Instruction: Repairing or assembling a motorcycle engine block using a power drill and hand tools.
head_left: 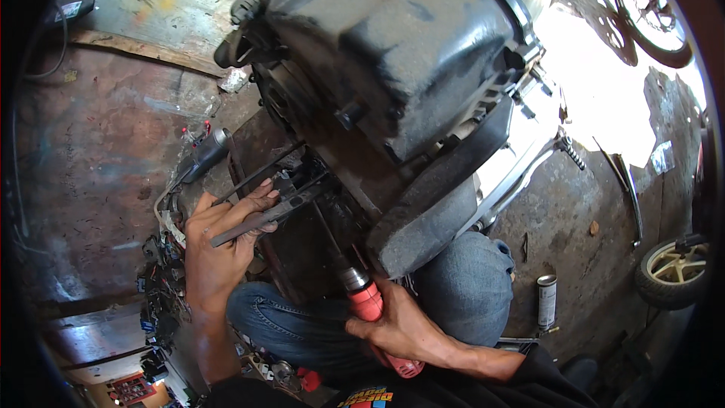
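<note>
A scooter's large dark engine and airbox assembly (423, 53) fills the upper middle. My right hand (404, 325) is wrapped around a red power drill (366, 304) with a silver chuck. From the chuck a long thin bit (329, 230) points up and away toward dark parts under the assembly; its tip cannot be made out there. My left hand (219, 238) is closed around a flat dark metal bar (260, 224), fingers over it and thumb beneath. A second thin dark bar (264, 170) runs beside those fingers.
A grey cylindrical tool (206, 155) with a cord and a bundle of wiring (160, 279) lie at left. On the right are a spray can (547, 302), a wheel (674, 275) and a long metal rod (630, 200). My knee (468, 287) is close to the engine cover.
</note>
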